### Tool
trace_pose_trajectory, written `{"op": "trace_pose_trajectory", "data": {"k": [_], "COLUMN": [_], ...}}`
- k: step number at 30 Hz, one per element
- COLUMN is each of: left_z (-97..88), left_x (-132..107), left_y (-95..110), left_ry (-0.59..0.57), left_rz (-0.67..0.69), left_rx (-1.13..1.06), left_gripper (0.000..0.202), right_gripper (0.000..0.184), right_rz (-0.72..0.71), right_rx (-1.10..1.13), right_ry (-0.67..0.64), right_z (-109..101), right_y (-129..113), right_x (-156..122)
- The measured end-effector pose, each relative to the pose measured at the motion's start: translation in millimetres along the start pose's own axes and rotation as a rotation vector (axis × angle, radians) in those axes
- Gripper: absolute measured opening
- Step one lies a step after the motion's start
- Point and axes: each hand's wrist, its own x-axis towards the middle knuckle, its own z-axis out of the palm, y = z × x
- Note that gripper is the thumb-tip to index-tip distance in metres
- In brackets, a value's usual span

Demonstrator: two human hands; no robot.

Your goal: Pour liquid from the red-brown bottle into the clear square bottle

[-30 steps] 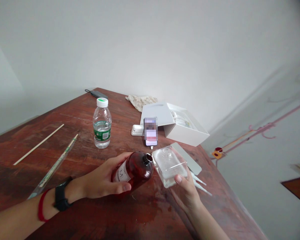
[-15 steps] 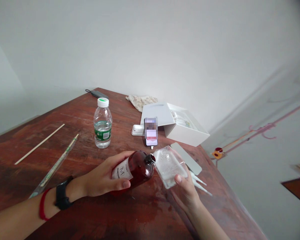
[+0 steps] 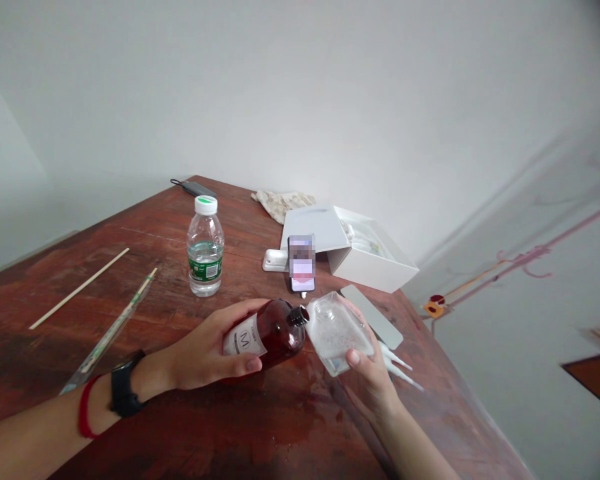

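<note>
My left hand point(image 3: 203, 350) is shut around a brown glass bottle point(image 3: 280, 333) with a white label, which lies tilted on its side with its black neck pointing right. My right hand point(image 3: 370, 380) holds a clear square glass bottle point(image 3: 336, 333), tipped over, with cloudy liquid inside. The brown bottle's open neck meets the clear bottle's upper edge, and I cannot tell whether anything is flowing. A black watch and a red band circle my left wrist.
On the reddish wooden table point(image 3: 180, 427) stand a water bottle point(image 3: 205, 250), a phone point(image 3: 301, 265) and an open white box point(image 3: 353, 247). Two long sticks point(image 3: 79, 288) lie at left. White plastic pieces point(image 3: 397, 367) and a pale flat card point(image 3: 373, 317) lie at right, near the table edge.
The clear bottle has tilted further, and its liquid looks cloudier. The brown bottle has risen slightly and tipped, with its neck still at the clear bottle.
</note>
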Motion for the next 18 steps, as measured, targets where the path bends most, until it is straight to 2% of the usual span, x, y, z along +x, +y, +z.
{"op": "trace_pose_trajectory", "data": {"k": [6, 18], "left_z": [-0.1, -2.9], "left_x": [0, 1], "left_y": [2, 6], "left_ry": [0.038, 0.105], "left_rz": [0.024, 0.022], "left_rx": [0.085, 0.213], "left_gripper": [0.078, 0.076], "right_gripper": [0.079, 0.084], "right_rz": [-0.010, -0.054], "right_rx": [0.027, -0.057], "right_ry": [0.032, 0.021], "right_z": [4, -7], "right_y": [0, 6], "right_x": [0, 4]}}
